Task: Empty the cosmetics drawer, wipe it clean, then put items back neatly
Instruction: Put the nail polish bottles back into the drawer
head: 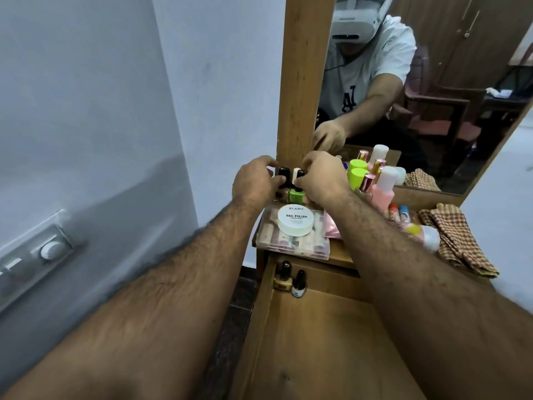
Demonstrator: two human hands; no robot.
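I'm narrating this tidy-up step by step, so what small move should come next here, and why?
Probably lift the nail polish bottles off the shelf and set them into the drawer. The left hand and right hand are both curled round them, and the drawer holds only two small bottles in its back corner.

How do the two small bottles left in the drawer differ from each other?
The left bottle has a gold-tan body; the right bottle has a dark body with a pale label. The left one stands taller and nearer the drawer's back corner; the right one is shorter and slightly forward. Both stand upright with black caps, side by side, and no hand is on them.
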